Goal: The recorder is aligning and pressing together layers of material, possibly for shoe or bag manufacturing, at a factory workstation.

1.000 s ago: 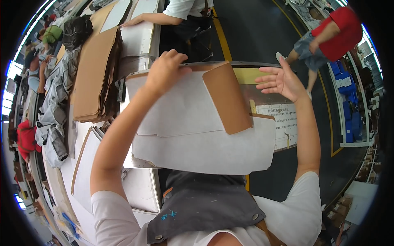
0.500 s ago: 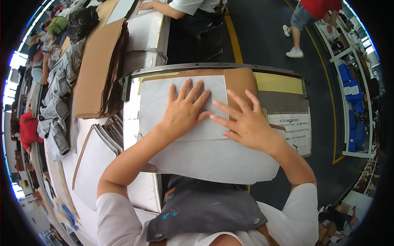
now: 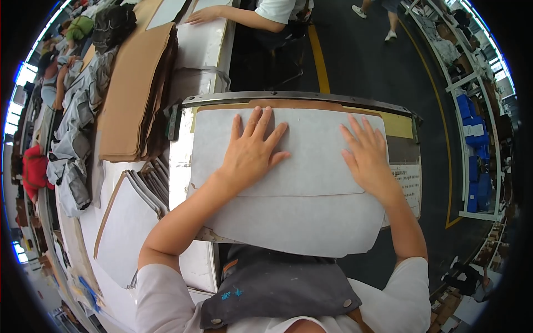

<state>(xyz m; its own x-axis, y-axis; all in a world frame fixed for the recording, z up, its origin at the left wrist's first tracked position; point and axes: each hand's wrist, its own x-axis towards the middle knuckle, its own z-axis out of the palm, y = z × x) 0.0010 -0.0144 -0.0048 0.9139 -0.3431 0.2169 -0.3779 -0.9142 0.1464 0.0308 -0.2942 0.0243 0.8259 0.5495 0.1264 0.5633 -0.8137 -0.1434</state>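
Note:
A white sheet-like panel (image 3: 311, 172) lies flat on a small work table, with brown material (image 3: 300, 105) showing along its far edge. Its lower part (image 3: 300, 222) hangs past the near side of the table, below a crosswise seam or edge. My left hand (image 3: 252, 147) rests palm down on the panel's left half, fingers spread. Over its right end, my right hand (image 3: 366, 158) also lies flat with the fingers apart. Neither hand grips anything.
A metal bar (image 3: 294, 97) runs along the table's far edge. To the left are a stack of brown panels (image 3: 133, 94) and several white panels (image 3: 130, 216). A co-worker's arm (image 3: 244, 15) reaches over the bench ahead. Shelving with blue bins (image 3: 474, 127) stands right.
My right hand has moved right and flattened. White surface now covers the right part, where brown showed before. My left hand has barely shifted. A person in the aisle has walked farther off.

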